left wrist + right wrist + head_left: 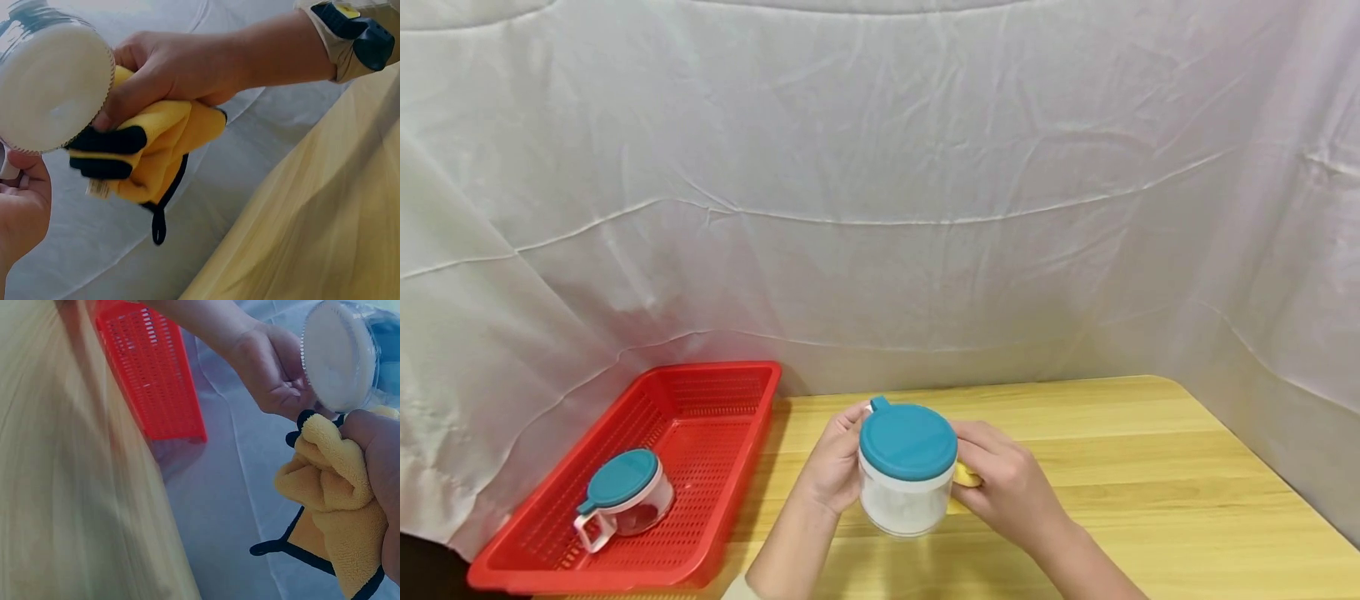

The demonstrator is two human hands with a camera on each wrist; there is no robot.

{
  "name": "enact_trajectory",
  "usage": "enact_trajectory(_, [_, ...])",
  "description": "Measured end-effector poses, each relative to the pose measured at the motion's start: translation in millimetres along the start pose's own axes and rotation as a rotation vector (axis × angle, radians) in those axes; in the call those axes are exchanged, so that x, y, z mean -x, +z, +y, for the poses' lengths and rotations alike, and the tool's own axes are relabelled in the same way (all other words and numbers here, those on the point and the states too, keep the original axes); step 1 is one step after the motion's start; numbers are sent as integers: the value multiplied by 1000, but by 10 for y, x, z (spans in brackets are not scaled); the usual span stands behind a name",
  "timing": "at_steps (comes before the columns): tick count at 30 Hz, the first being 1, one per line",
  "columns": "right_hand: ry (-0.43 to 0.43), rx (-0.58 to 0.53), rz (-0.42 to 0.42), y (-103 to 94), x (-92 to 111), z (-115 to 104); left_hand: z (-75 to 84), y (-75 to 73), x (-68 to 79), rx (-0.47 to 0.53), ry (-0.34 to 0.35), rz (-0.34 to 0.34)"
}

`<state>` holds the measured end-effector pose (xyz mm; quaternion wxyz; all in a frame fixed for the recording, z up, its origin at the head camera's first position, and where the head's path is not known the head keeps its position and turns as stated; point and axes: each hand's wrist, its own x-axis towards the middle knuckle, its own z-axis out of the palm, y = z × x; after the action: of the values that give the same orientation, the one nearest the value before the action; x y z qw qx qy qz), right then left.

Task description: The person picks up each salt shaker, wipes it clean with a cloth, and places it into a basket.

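Observation:
A clear lidded jar (907, 502) with a teal lid (908, 442) and white collar is held up over the table, lid up. My left hand (837, 465) grips it on the left, fingers about its white handle (9, 171), most of which is hidden. On the other side, my right hand (1006, 473) holds a yellow cloth (331, 469) with black edging against the jar's wall. The bunched cloth hangs below that hand, its black loop (159, 226) dangling; the head view shows only a scrap of yellow.
At the left stands a red perforated basket (730, 500). Inside lies a second teal-lidded jar (647, 504), tilted, its white handle toward the front left. A wooden table (1135, 483) extends to the right, with a pale fabric curtain (880, 275) behind and at the sides.

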<state>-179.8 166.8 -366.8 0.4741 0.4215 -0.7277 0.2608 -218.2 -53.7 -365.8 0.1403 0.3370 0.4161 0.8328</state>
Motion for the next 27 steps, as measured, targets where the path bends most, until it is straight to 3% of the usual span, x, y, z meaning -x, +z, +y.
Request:
enact_trajectory(9, [-17,40,48,-92,-62,15,53,-57,-20,4,49,121])
enact_trajectory(17, [-84,65,93,-128,-141,-15,68,-77,-57,-28,53,384])
enact_trajectory(27, [-215,97,127,-143,-274,-151,41,-3,-123,-102,151,646])
